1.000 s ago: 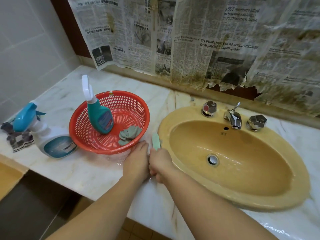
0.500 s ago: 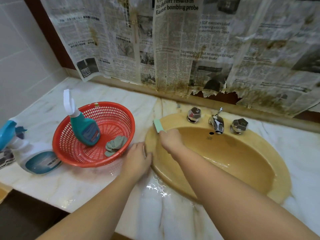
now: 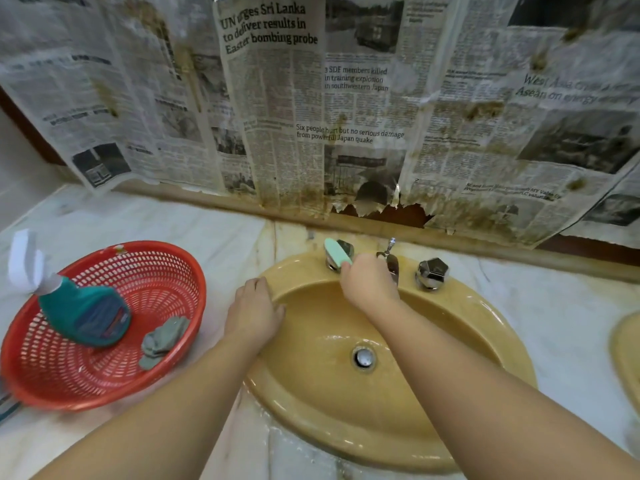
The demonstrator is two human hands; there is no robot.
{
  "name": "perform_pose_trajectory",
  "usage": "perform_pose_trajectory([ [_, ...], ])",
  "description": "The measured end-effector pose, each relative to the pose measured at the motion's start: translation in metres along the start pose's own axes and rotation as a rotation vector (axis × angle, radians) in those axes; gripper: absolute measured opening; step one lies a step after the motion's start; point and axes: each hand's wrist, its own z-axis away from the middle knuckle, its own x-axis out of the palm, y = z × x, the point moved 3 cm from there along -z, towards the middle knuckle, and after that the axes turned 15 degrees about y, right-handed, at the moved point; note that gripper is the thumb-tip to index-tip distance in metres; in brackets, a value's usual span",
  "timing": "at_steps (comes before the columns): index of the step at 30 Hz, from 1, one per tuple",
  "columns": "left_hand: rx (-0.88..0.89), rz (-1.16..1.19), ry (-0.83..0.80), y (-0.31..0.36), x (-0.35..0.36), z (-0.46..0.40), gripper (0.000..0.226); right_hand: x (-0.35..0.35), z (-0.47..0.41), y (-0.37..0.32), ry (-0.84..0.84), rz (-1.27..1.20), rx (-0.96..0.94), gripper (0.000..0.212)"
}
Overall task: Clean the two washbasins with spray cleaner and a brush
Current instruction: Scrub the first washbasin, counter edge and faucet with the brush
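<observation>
Gripping a green brush (image 3: 338, 255), the right hand (image 3: 369, 285) scrubs the yellow washbasin (image 3: 485, 327); left hand (image 3: 254, 311) fingers flat on its rim.

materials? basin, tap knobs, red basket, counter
Basin: glazed ceramic by the look, mustard yellow, glossy wet highlights.
Tap knobs: chromed metal, faceted, mirror reflections.
Red basket: moulded plastic, perforated lattice wall, slight sheen.
Counter: polished marble or a marble-look stone, white with grey and rusty veins; cannot tell which.
</observation>
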Motion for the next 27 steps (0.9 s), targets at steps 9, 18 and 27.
perform_pose_trajectory([
  [9,0.119,-0.009,-0.041,0.016,0.013,-0.038,0.062,-0.002,0.0,0.0,-0.041,-0.083,0.032,0.021],
  [18,0.259,0.025,-0.095,0.04,0.02,-0.062,0.065,0.004,0.008,-0.003,0.042,-0.067,0.172,0.03],
  [27,0.23,0.029,-0.148,0.044,0.018,-0.073,0.07,0.01,0.01,-0.002,0.156,-0.114,0.302,0.028],
])
